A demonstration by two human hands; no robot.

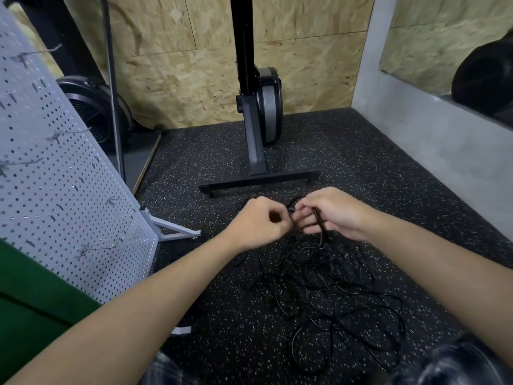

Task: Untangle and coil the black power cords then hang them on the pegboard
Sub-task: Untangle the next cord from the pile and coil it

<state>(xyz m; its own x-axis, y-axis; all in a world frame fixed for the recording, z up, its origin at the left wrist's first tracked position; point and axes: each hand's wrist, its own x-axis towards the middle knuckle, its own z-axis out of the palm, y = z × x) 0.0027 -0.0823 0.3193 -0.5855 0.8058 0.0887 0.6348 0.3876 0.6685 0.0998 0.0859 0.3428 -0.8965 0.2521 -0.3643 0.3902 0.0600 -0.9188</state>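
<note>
Black power cords: a loose tangle of thin loops lying on the speckled rubber floor, in front of the person. One strand rises from the pile into both hands.

Left hand: knuckles up, fingers curled into a fist, fingertips pinching the cord where the two hands meet. Forearm bare, reaching in from lower left.

Right hand: back up, fingers curled round the strand, which drops from under them into the pile. Held just beside the left hand, above the pile's far edge.

White pegboard: leaning at the left, on a metal stand; wire hooks project from it, bare of cords.

Upright black exercise machine: beyond the hands, its base bar on the floor, backed by a chipboard wall.

Grey concrete wall: at the right.
</note>
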